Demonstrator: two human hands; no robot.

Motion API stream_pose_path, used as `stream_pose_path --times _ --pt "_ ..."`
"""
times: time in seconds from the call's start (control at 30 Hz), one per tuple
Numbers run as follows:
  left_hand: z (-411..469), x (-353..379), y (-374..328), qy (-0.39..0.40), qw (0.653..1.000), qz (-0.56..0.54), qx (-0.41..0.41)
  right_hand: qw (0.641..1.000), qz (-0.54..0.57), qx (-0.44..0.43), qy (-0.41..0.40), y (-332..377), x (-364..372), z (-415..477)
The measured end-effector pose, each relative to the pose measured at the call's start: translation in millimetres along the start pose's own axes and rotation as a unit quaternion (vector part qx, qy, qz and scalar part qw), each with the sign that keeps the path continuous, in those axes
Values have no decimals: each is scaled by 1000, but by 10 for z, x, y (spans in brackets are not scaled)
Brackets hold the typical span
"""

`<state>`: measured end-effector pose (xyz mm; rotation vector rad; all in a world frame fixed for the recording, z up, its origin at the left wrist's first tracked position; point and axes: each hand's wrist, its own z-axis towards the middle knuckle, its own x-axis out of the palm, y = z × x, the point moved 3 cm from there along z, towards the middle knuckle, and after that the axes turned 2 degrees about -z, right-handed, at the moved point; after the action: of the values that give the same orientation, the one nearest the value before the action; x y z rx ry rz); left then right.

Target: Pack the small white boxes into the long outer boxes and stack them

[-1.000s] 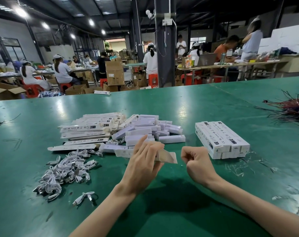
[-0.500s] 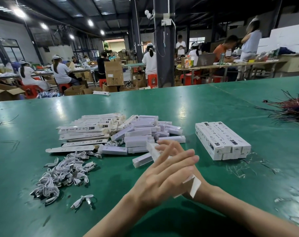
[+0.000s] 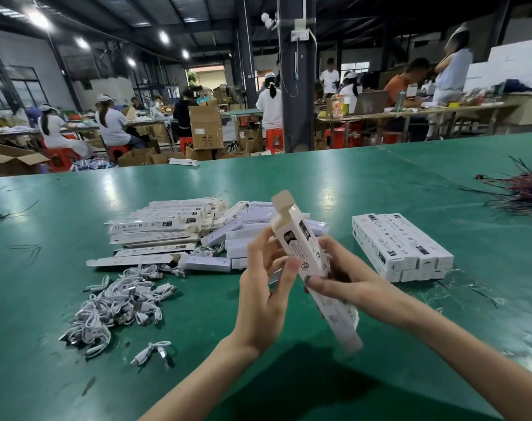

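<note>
Both my hands hold one long outer box [image 3: 301, 244] tilted in the air above the green table [image 3: 380, 192], its top flap open and pointing away from me. My left hand [image 3: 264, 287] touches its left side with fingers mostly straight and thumb against the box. My right hand [image 3: 347, 284] grips its lower half from the right. Small white boxes [image 3: 243, 235] lie in a pile behind my hands. Flat unfolded outer boxes [image 3: 158, 229] are heaped at the left. A stack of closed long boxes [image 3: 401, 247] sits at the right.
A heap of white cables [image 3: 119, 305] lies at the front left, with one loose cable [image 3: 152, 350] nearer me. A tangle of dark wires [image 3: 523, 189] lies at the far right. Beyond the table's far edge, people work at benches among cardboard cartons [image 3: 205, 126].
The box came up off the table from flat to steeply tilted, with its top flap now open. My left hand moved from covering it to its left side; my right hand now grips its lower half.
</note>
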<state>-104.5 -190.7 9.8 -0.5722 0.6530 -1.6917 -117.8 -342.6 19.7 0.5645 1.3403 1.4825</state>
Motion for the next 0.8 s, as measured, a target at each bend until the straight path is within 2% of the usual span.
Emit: stream_pose_path --times 0.07,0.23,0.5,0.6,0.8 --pt "-13 -1 43 -6 999 -10 -38 999 -4 34 8 -52 1 -18" --pt "-10 -15 150 -35 994 -51 -95 996 -69 58 -20 -113 37 1" --pt "-6 -82 253 -79 987 -56 -125 989 82 109 53 -195 66 -31" --pt "-30 -59 265 -63 988 -55 -129 989 95 105 34 -214 48 -25" --pt "-115 50 284 2 988 -48 -144 990 125 40 -54 -201 -4 17"
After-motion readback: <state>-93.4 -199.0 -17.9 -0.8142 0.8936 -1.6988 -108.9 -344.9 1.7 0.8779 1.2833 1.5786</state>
